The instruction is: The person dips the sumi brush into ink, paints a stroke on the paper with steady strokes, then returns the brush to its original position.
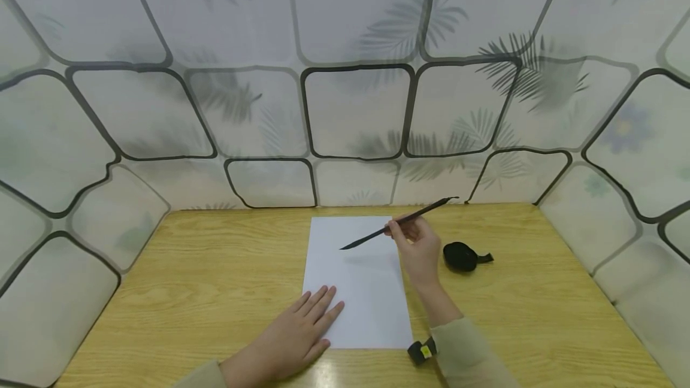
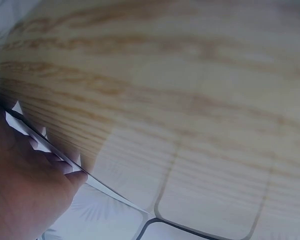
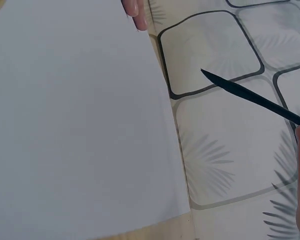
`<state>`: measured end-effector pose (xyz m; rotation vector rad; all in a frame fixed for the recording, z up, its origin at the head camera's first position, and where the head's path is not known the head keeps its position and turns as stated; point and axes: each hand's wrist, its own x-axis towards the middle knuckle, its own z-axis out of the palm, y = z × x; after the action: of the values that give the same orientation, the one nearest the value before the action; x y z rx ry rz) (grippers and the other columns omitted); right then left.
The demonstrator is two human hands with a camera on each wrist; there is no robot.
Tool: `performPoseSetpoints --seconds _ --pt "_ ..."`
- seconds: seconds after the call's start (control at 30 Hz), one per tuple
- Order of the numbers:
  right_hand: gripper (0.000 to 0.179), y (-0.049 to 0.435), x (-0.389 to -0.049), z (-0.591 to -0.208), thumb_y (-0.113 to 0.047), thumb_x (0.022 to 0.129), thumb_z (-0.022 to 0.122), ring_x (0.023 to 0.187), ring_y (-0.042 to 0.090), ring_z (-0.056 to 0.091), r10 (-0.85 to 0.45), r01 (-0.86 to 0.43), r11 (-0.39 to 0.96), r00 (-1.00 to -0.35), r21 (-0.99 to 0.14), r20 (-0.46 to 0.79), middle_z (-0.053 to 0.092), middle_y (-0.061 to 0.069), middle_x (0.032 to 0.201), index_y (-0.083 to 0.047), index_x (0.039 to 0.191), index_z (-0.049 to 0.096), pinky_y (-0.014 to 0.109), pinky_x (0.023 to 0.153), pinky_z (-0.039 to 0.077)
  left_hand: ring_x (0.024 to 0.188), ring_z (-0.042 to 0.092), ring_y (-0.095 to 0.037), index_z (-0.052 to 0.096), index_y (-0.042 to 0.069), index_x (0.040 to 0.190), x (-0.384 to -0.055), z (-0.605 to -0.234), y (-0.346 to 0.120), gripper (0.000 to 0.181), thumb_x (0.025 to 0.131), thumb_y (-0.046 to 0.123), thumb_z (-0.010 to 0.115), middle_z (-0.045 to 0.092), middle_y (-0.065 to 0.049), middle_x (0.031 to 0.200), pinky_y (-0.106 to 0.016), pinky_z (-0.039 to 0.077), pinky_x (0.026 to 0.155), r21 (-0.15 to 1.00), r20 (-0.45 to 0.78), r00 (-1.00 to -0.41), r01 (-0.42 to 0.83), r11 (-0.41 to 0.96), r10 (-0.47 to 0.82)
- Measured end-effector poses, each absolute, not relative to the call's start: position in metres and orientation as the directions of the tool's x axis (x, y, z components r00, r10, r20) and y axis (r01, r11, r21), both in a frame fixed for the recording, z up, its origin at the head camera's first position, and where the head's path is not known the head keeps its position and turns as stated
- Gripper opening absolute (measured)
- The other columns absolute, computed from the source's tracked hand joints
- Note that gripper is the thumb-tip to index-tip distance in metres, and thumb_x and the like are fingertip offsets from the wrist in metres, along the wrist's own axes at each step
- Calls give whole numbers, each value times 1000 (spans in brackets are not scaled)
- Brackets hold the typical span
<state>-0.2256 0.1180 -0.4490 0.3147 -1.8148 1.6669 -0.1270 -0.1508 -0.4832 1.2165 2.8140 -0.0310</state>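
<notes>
A white sheet of paper [image 1: 361, 292] lies upright on the wooden table, with no marks visible on it. My left hand [image 1: 299, 331] rests palm down, fingers spread, across the sheet's lower left edge. Over the upper right of the paper, my right hand [image 1: 417, 250] pinches a dark calligraphy brush [image 1: 372, 236] near its middle. Its pointed tip slants down to the left above the sheet, and the loop end points up to the right. In the right wrist view the brush [image 3: 260, 100] shows its dark tapered tip, apart from the paper. The left wrist view shows my left hand [image 2: 35, 175] edge-on.
To the right of the sheet sits a round black object [image 1: 460, 256] with a short tab. A small black item with a yellow label [image 1: 426, 351] is by my right sleeve, at the paper's lower right corner. Patterned cloth walls [image 1: 356, 112] surround the wooden table [image 1: 226, 268].
</notes>
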Motion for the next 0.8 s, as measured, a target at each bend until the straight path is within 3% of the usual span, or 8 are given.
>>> performPoseSetpoints --seconds 0.8 --pt "10 95 -221 -456 5 91 79 74 -6 72 164 -572 155 -789 -805 592 76 26 82 9 96 71 12 66 57 163 30 -31 34 16 168 -127 -484 -150 60 114 44 36 26 -14 176 -51 36 129 8 -82 -687 724 690 722"
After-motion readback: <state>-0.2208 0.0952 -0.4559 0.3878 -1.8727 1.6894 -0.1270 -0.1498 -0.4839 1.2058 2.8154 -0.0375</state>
